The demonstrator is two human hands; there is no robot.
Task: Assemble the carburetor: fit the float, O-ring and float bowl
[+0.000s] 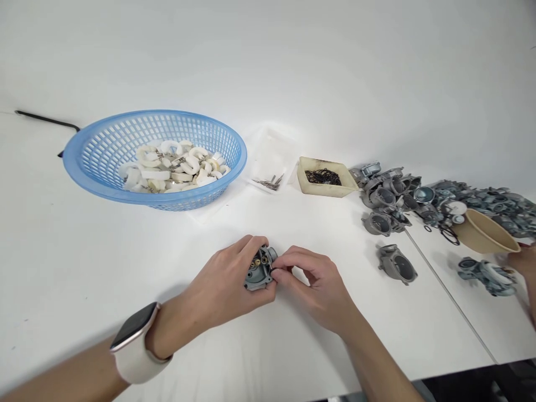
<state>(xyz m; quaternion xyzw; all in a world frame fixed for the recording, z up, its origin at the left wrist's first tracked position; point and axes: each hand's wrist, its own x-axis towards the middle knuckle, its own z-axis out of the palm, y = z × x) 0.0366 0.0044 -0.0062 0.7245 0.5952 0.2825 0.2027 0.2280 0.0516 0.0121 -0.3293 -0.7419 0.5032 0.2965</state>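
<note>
My left hand (226,285), with a watch on its wrist, is closed around a small grey metal carburetor body (258,270) with brass fittings inside, held just above the white table (84,268). My right hand (312,287) pinches at the right edge of that body with thumb and forefinger; whatever sits between the fingertips is too small to make out.
A blue plastic basket (104,167) of white curved parts stands at the back left. A clear tray of pins (270,162) and a beige tray of black rings (324,178) sit behind. Grey metal bodies (396,262) pile at right, beside a brown paper bowl (483,231) near another person's hand (525,262).
</note>
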